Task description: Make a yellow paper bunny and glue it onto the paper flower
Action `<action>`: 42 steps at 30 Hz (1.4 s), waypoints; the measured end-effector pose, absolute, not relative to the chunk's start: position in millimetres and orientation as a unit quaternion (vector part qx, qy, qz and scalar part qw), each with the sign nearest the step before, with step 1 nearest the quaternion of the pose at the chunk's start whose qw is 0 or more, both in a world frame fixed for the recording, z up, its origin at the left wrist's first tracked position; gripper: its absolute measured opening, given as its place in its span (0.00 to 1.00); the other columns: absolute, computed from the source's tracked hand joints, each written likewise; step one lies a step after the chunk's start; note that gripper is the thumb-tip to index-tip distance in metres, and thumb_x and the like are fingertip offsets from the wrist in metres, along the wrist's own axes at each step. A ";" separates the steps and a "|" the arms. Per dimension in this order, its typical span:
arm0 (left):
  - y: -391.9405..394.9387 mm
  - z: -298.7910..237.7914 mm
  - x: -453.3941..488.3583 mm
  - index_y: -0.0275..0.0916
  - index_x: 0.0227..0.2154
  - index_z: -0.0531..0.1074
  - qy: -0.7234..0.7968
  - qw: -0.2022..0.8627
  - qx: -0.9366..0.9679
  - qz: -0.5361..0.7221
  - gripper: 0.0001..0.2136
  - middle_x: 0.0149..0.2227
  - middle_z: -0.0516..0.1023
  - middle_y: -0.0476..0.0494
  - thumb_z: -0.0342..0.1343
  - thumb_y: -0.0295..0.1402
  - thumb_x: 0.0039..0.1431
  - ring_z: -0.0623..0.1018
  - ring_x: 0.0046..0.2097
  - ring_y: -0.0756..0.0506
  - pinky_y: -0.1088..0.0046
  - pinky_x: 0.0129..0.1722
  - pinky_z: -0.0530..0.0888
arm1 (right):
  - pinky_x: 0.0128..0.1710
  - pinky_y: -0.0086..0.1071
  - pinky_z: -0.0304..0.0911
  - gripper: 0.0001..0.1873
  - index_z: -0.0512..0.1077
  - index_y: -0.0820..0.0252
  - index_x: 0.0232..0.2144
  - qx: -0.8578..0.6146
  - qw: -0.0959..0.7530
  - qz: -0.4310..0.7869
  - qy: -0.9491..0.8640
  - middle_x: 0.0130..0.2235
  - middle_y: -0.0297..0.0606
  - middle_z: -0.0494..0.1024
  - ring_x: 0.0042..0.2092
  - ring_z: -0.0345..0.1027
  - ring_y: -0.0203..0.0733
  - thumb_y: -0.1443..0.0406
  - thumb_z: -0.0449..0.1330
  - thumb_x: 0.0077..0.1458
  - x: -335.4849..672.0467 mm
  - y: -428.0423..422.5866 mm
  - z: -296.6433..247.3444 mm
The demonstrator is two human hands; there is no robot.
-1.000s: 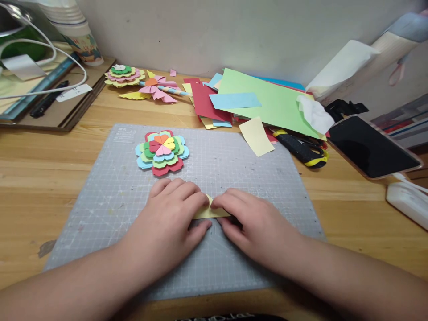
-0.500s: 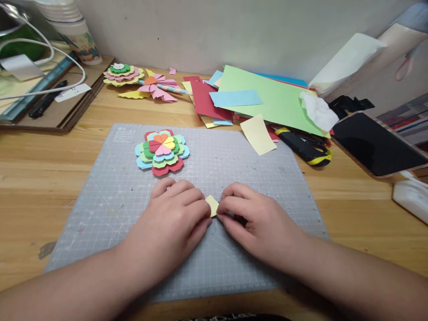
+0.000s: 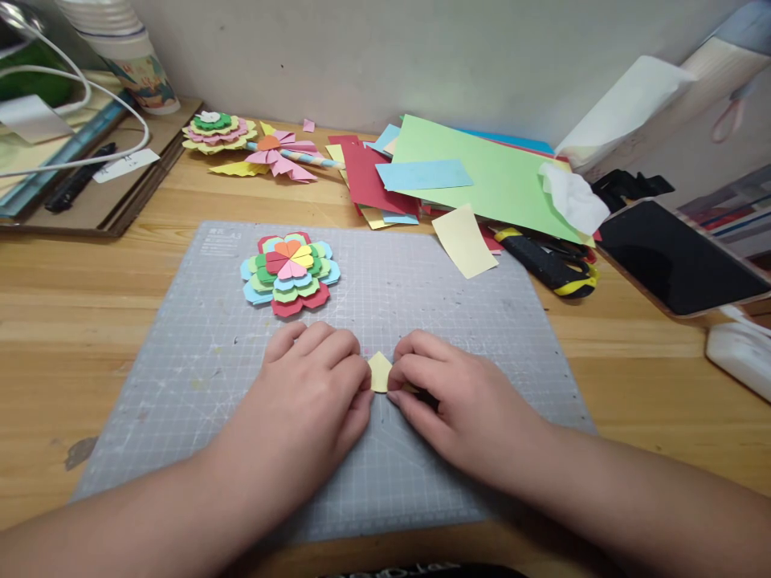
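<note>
Near the lower middle of the frame, on the gray cutting mat [image 3: 210, 377], the left hand [image 3: 307, 397] and right hand [image 3: 461, 397] pinch a small yellow paper [image 3: 380, 372] between their fingertips. Folding it likely goes best with edges lined up and pressed flat.

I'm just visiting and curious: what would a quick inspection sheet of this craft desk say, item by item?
Surface: grey cutting mat on a wooden desk.
Job's things: small yellow paper piece on the mat; layered paper flower beyond it.
Clutter: coloured paper sheets, black-and-yellow cutter, phone, two more paper flowers, stacked cups.
Hands: left hand and right hand both pinch the yellow piece with their fingers.
Cables: white cable, far left.
Surroundings: plain wall behind.
</note>
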State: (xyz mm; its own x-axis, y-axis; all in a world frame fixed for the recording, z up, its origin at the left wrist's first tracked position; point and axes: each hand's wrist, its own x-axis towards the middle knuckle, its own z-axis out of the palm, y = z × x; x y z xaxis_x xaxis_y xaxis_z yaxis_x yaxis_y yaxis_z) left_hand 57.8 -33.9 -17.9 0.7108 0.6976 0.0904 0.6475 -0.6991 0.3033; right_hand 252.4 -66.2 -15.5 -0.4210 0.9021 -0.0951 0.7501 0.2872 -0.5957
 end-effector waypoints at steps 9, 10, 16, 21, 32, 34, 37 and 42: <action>-34.0 -15.4 56.0 0.41 0.26 0.73 0.431 0.172 0.880 0.101 0.07 0.32 0.69 0.47 0.54 0.32 0.58 0.68 0.38 0.42 0.60 0.41 0.60 | 0.35 0.34 0.61 0.04 0.70 0.59 0.33 -0.542 0.112 0.287 -0.781 0.41 0.36 0.70 0.35 0.67 0.38 0.67 0.55 0.60 250.8 -64.9 -14.1; -33.6 -15.3 56.6 0.41 0.25 0.73 0.432 0.174 0.879 0.102 0.07 0.32 0.69 0.47 0.54 0.33 0.58 0.68 0.38 0.42 0.59 0.41 0.60 | 0.34 0.34 0.61 0.04 0.70 0.59 0.33 -0.544 0.111 0.283 -0.782 0.41 0.36 0.70 0.35 0.67 0.38 0.66 0.55 0.60 250.4 -64.8 -14.4; -32.8 -16.7 57.7 0.41 0.26 0.73 0.440 0.186 0.873 0.104 0.08 0.32 0.69 0.47 0.53 0.34 0.58 0.68 0.39 0.42 0.59 0.41 0.60 | 0.33 0.33 0.60 0.05 0.69 0.59 0.33 -0.551 0.111 0.268 -0.783 0.41 0.36 0.70 0.35 0.67 0.38 0.66 0.54 0.60 247.4 -65.4 -15.4; -32.1 -17.2 59.1 0.41 0.25 0.72 0.450 0.194 0.866 0.099 0.09 0.32 0.68 0.47 0.53 0.35 0.58 0.68 0.39 0.42 0.58 0.41 0.60 | 0.32 0.34 0.58 0.07 0.69 0.60 0.31 -0.580 0.100 0.256 -0.766 0.40 0.35 0.70 0.35 0.67 0.38 0.66 0.53 0.60 244.3 -66.7 -12.9; -32.4 -17.5 62.2 0.41 0.24 0.72 0.462 0.188 0.861 0.099 0.10 0.32 0.69 0.46 0.52 0.36 0.58 0.68 0.39 0.40 0.57 0.40 0.60 | 0.30 0.34 0.55 0.09 0.69 0.60 0.29 -0.601 0.091 0.220 -0.763 0.39 0.35 0.69 0.33 0.66 0.38 0.65 0.52 0.60 239.9 -65.7 -12.2; -31.9 -17.3 62.7 0.41 0.23 0.72 0.464 0.188 0.860 0.097 0.10 0.32 0.69 0.46 0.52 0.36 0.58 0.68 0.39 0.40 0.57 0.40 0.60 | 0.29 0.34 0.55 0.09 0.69 0.60 0.29 -0.603 0.088 0.220 -0.762 0.38 0.35 0.69 0.33 0.66 0.37 0.64 0.53 0.59 240.0 -65.8 -12.2; -30.4 -17.5 64.1 0.41 0.22 0.71 0.465 0.187 0.860 0.097 0.11 0.32 0.69 0.46 0.52 0.37 0.58 0.68 0.39 0.40 0.56 0.40 0.59 | 0.29 0.34 0.54 0.08 0.69 0.59 0.29 -0.606 0.087 0.223 -0.759 0.38 0.34 0.69 0.33 0.66 0.37 0.64 0.53 0.59 240.1 -65.6 -12.5; -30.1 -18.7 65.4 0.41 0.21 0.71 0.466 0.177 0.862 0.095 0.11 0.32 0.70 0.46 0.53 0.37 0.57 0.68 0.40 0.40 0.57 0.40 0.59 | 0.28 0.34 0.54 0.08 0.69 0.59 0.29 -0.606 0.084 0.224 -0.758 0.38 0.34 0.69 0.33 0.66 0.37 0.64 0.53 0.59 239.8 -64.3 -13.3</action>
State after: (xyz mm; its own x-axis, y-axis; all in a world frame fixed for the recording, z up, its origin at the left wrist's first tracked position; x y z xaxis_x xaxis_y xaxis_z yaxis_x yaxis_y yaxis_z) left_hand 65.4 -30.1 -18.7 0.5478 0.8366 -0.0010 0.7689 -0.5030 0.3947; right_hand 239.8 -64.3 -13.3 -0.2508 0.9571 -0.1453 0.8819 0.1640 -0.4420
